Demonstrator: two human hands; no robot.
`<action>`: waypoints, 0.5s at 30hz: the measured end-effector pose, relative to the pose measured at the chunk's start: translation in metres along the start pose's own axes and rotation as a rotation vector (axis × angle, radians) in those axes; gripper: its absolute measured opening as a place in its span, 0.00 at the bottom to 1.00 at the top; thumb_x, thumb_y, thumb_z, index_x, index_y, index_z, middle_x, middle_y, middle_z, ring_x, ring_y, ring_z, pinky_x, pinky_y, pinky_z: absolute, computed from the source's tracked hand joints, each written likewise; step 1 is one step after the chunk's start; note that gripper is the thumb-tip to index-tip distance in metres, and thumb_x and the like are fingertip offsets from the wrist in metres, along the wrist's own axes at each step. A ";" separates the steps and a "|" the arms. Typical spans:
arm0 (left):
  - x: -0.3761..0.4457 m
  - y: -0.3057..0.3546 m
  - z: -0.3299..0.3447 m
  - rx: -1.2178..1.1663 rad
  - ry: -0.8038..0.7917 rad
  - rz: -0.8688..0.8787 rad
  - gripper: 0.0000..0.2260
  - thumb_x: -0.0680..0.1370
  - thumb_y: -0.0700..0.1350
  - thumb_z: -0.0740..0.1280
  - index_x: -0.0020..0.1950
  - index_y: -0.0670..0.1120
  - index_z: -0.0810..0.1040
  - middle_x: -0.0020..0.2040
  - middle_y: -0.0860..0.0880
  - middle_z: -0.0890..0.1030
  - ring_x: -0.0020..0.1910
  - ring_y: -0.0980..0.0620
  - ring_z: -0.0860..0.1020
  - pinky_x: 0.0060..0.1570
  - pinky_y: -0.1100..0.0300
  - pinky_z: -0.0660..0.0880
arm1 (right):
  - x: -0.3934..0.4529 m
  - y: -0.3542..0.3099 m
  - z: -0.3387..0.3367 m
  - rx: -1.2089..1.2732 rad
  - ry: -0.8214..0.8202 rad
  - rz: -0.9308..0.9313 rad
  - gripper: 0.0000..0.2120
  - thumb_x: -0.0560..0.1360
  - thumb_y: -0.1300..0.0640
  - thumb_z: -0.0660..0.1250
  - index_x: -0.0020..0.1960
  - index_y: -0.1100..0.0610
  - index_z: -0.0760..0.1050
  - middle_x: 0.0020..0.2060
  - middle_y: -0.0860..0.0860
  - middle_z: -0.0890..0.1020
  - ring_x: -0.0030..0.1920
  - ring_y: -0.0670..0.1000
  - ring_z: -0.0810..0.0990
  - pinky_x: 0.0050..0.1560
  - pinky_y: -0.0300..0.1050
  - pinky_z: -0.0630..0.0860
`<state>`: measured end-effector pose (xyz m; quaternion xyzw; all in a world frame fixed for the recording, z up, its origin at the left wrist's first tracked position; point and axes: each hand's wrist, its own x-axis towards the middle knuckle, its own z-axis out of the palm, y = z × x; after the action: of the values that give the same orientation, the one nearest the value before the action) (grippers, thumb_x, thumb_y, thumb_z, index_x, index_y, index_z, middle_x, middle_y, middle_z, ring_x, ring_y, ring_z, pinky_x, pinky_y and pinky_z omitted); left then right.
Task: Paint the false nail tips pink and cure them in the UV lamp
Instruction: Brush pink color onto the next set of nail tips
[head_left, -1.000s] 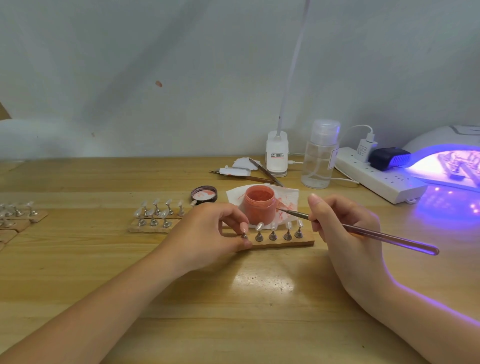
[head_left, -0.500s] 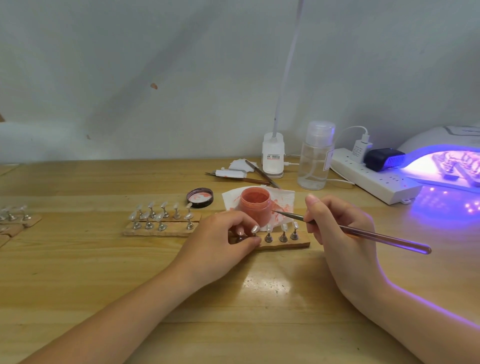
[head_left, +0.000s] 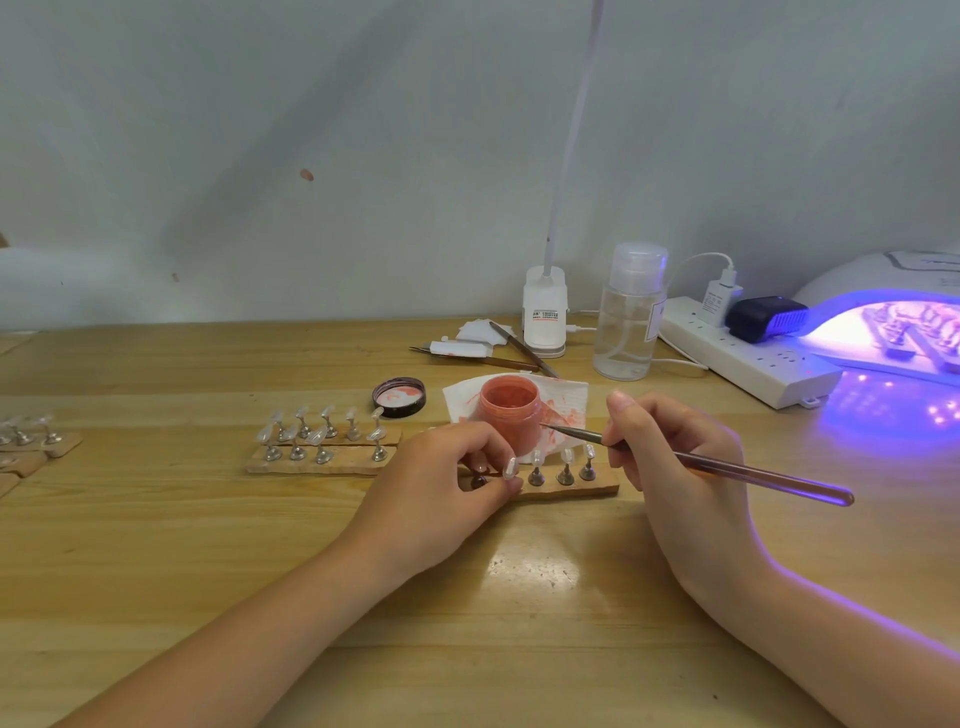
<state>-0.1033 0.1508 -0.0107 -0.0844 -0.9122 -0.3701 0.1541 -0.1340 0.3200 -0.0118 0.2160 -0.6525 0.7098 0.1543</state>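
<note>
Now the view has dropped and drifted a little since a second ago, but the real change is small: my left hand (head_left: 441, 483) has slid along the strip (head_left: 576, 491) so its thumb and forefinger pinch a stand near the strip's left end, hiding stands that showed before. The right hand (head_left: 670, 457) keeps its pinch on the brush (head_left: 727, 467), fingers closed round the shaft near the ferrule. I read this as steadying one tip before the first stroke; the tips (head_left: 566, 457) on this strip look unpainted.

The brush lies nearly level, long axis running from lower right up to the left, bristles pointing at the jar (head_left: 511, 410) and hovering just beside its wall. The strip sits lengthwise left to right, just in front of the jar. The lamp (head_left: 883, 322) glows at far right with other strips inside.
</note>
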 end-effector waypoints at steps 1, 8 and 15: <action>0.000 0.000 0.000 0.002 0.008 0.010 0.11 0.70 0.46 0.72 0.35 0.59 0.72 0.35 0.57 0.75 0.39 0.61 0.73 0.37 0.72 0.67 | 0.000 0.000 0.000 -0.002 -0.002 0.001 0.13 0.71 0.53 0.63 0.30 0.57 0.74 0.22 0.46 0.72 0.25 0.41 0.70 0.28 0.28 0.65; -0.005 0.002 0.003 0.022 0.114 0.228 0.06 0.69 0.39 0.73 0.40 0.50 0.80 0.44 0.58 0.78 0.48 0.58 0.75 0.47 0.61 0.72 | -0.001 -0.002 0.000 0.024 0.008 -0.006 0.17 0.70 0.51 0.66 0.28 0.60 0.71 0.22 0.48 0.72 0.25 0.41 0.69 0.28 0.29 0.65; -0.008 0.003 -0.003 -0.194 0.305 0.237 0.09 0.68 0.36 0.73 0.37 0.50 0.79 0.41 0.57 0.83 0.46 0.62 0.79 0.49 0.73 0.70 | -0.001 -0.005 0.000 0.002 0.030 0.008 0.18 0.68 0.50 0.68 0.26 0.61 0.70 0.21 0.48 0.71 0.25 0.42 0.68 0.29 0.30 0.66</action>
<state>-0.0945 0.1505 -0.0093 -0.1483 -0.8222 -0.4439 0.3239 -0.1307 0.3205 -0.0081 0.2029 -0.6504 0.7141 0.1608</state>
